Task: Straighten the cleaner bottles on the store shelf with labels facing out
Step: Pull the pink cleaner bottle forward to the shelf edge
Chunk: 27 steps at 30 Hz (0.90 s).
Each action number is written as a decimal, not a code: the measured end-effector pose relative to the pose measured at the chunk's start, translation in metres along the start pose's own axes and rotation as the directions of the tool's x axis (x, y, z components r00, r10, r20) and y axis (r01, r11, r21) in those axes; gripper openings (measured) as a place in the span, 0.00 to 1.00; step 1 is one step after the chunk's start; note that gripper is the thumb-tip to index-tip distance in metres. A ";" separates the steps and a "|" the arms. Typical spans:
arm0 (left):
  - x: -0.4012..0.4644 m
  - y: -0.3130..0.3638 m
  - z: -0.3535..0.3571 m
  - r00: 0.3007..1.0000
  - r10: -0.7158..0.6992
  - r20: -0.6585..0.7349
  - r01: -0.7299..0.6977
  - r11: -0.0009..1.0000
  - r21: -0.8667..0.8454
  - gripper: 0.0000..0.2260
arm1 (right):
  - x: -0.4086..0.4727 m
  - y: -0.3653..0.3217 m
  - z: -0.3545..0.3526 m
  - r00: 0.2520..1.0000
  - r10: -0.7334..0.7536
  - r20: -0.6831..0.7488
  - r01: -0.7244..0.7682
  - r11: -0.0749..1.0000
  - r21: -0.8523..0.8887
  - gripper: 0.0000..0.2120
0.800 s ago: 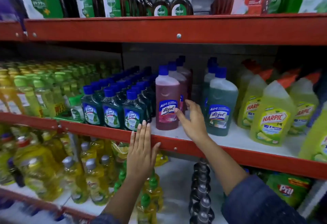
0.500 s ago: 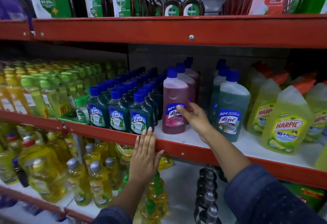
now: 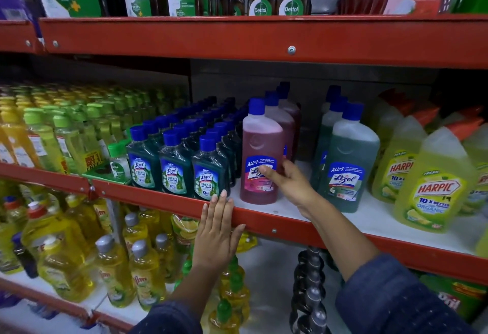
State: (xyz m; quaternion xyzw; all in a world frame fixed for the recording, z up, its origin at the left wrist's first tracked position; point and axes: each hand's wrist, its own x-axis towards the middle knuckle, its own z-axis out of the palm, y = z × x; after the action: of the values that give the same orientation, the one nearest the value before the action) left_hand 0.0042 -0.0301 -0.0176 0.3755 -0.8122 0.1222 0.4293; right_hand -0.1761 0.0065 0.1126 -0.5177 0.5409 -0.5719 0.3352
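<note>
- Pink bottle (image 3: 260, 159) is stood upright at the front of the middle shelf (image 3: 264, 224), label facing out, between the small green bottles (image 3: 208, 172) and the big green bottle (image 3: 348, 167).
- Right hand (image 3: 287, 183) is laid against its right side, thumb across the label; fingers behind are hidden, so a full grip cannot be told.
- Left hand (image 3: 216, 230) is spread flat, pressed on the red shelf lip, holding nothing.
- Risk judged: a push high on the tall bottle could tip it leftward into the small green bottles, toppling the row.
- Risk judged: over-twisting could turn the label away again.
- Risk judged: dragged too far forward, it could be slid off the lip.
</note>
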 end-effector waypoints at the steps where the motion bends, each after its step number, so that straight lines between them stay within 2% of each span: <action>1: 0.000 0.000 0.000 1.000 -0.002 -0.003 0.002 1.000 0.003 0.27 | -0.003 -0.001 0.002 1.000 -0.004 -0.008 0.004 1.000 -0.006 0.21; 5: -0.001 0.000 0.001 1.000 -0.007 -0.012 0.007 1.000 0.001 0.27 | -0.019 -0.002 0.009 0.999 -0.032 -0.039 0.030 0.999 -0.037 0.19; 17: -0.002 0.003 -0.004 0.999 -0.022 0.027 0.023 1.000 -0.015 0.27 | -0.041 -0.004 0.019 0.994 -0.057 -0.091 0.046 0.992 -0.118 0.22; 20: -0.001 0.005 -0.008 1.000 -0.010 0.029 0.010 1.000 -0.002 0.27 | -0.051 -0.006 0.022 0.990 -0.076 -0.116 0.045 0.968 -0.248 0.23; 21: 0.000 0.005 -0.008 1.000 -0.006 0.029 0.006 1.000 0.005 0.27 | -0.056 -0.005 0.022 0.988 -0.103 -0.114 0.053 0.926 -0.374 0.24; 23: 0.000 0.006 -0.010 1.000 0.006 0.026 -0.006 1.000 0.021 0.27 | -0.067 0.001 0.020 0.980 -0.176 -0.095 0.071 0.751 -0.656 0.25; 27: 0.001 0.007 -0.013 0.999 0.036 0.031 -0.037 0.998 0.056 0.28 | -0.088 0.019 0.006 0.944 -0.329 -0.015 0.132 0.420 -0.898 0.31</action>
State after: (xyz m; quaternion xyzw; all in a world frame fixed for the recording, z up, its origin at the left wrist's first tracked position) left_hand 0.0069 -0.0189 -0.0077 0.3744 -0.8214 0.1473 0.4042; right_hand -0.1531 0.0843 0.0739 -0.6282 0.7112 -0.2923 -0.1187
